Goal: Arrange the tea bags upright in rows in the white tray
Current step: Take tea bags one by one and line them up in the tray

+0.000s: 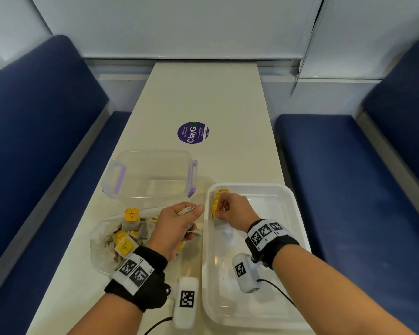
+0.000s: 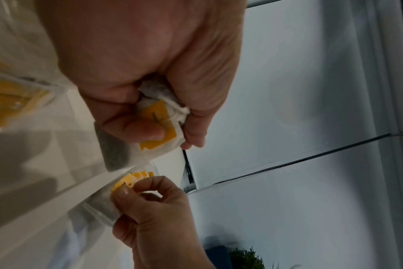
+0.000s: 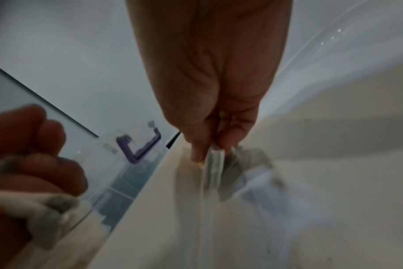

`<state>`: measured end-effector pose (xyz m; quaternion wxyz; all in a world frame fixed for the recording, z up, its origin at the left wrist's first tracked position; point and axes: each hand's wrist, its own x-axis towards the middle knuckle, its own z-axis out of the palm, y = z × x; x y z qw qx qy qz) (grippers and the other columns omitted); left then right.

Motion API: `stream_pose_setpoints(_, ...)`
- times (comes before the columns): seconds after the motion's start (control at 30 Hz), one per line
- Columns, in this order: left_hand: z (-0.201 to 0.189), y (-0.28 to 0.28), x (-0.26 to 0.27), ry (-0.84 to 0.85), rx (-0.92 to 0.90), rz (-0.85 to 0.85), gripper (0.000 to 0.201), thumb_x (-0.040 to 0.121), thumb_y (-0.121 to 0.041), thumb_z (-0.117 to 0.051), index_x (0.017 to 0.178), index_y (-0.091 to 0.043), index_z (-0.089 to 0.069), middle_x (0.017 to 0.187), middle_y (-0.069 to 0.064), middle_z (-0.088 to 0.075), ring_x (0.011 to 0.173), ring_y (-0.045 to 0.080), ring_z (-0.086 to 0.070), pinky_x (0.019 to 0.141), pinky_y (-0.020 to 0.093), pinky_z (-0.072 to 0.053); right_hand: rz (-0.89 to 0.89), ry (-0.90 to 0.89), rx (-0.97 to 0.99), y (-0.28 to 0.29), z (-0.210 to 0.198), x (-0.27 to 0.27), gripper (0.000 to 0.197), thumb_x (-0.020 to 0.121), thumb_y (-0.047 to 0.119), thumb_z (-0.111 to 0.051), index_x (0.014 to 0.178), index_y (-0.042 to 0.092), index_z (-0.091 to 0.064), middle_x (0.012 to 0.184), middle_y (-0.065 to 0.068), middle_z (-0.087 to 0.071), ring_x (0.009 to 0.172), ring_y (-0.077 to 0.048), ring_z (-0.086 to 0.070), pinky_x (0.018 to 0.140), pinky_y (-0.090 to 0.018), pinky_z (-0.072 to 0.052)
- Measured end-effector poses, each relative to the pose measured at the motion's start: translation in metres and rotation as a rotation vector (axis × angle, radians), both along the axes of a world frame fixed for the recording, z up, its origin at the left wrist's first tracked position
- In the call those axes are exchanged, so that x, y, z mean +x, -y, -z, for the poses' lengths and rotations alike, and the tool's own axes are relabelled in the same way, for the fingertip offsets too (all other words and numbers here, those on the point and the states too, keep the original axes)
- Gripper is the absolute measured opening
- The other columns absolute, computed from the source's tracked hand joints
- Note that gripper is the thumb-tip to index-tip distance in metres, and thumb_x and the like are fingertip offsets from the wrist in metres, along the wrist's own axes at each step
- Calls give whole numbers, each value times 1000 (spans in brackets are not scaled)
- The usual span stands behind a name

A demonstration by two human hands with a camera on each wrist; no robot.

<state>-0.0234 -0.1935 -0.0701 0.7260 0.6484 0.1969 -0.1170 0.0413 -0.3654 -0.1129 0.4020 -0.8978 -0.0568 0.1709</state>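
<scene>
Where the white tray (image 1: pixel 293 238) meets its far left corner, a short row of tea bags (image 1: pixel 218 200) stands upright against the left wall, yellow tags up. The right hand (image 1: pixel 232 211) has its grip closed on the nearest bag of that row, thumb and fingers (image 3: pixel 198 145) pinching its top edge. Just left of the tray, the left hand (image 1: pixel 177 228) hovers with its grip curled round a small bunch of tea bags (image 2: pixel 159 123). Beneath it lies a clear bag of loose tea bags (image 1: pixel 121 238) on the cream surface (image 1: pixel 203 93). Beyond that sits a clear container (image 1: pixel 153 175) with purple latches.
</scene>
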Motion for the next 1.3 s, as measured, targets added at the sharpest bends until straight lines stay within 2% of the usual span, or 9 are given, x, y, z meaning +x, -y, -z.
stream_pose_setpoints(0.2,0,-3,0,-2,-7,1,13,85,-23,-75,88,-11,-70,64,4,-46,57,14,-48,49,24,-43,53,13,-87,-5,10,1,18,75,5,-71,75,17,-58,67,8,-50,72,-14,-49,53,-7,-32)
stream_pose_setpoints(0.43,0,-3,0,-13,-21,4,13,85,-24,-75,87,-12,-70,66,3,-49,60,14,-50,52,26,-45,83,-26,-151,-2,16,-1,39,57,16,-88,79,18,-55,93,-3,-54,78,-17,-49,53,-14,-29)
stream_pose_setpoints(0.6,-6,3,2,-59,-129,8,11,87,-20,-70,88,-11,-64,69,3,-46,59,13,-50,50,25,-47,74,-23,-173,-5,16,0,36,62,17,-86,86,18,-58,98,-3,-51,82,-16,-48,55,-14,-29)
stream_pose_setpoints(0.73,-11,2,5,-134,-262,-44,18,90,-22,-56,92,-6,-65,78,7,-51,64,17,-54,55,30,-50,101,1,-210,-5,8,-3,31,70,25,-82,92,16,-62,98,-2,-46,86,-18,-51,72,-22,-37)
stream_pose_setpoints(0.83,-11,0,5,-140,-348,-69,22,88,-23,-56,96,-4,-64,79,9,-54,68,20,-58,64,33,-53,138,61,67,-7,-11,-10,19,79,30,-76,81,17,-63,85,-1,-55,76,-12,-53,71,-24,-41)
stream_pose_setpoints(0.97,-14,3,3,-92,-406,-67,16,85,-10,-62,100,-5,-61,85,10,-62,74,22,-63,69,35,-53,-113,-155,554,-5,-45,-26,15,77,10,-78,89,7,-68,77,1,-63,71,-8,-58,72,-23,-51)
stream_pose_setpoints(1.13,-15,8,4,-104,-462,-114,25,92,0,-53,116,-3,-57,92,10,-58,80,26,-63,73,36,-56,-128,-63,412,-6,-48,-29,12,77,6,-77,73,14,-68,69,9,-65,66,-3,-58,71,-26,-52)
stream_pose_setpoints(1.23,-16,9,3,-112,-406,-97,17,92,0,-53,107,-6,-59,87,10,-57,79,28,-63,75,39,-56,-93,-5,349,-2,-47,-29,19,81,7,-72,70,19,-63,72,6,-62,69,-5,-57,70,-21,-49)
stream_pose_setpoints(1.3,-15,7,3,-110,-308,-83,13,90,-1,-56,96,-11,-62,81,7,-56,72,22,-59,66,35,-51,-39,-6,417,3,-47,-26,20,82,4,-70,71,18,-60,72,2,-62,68,-9,-56,68,-22,-47)
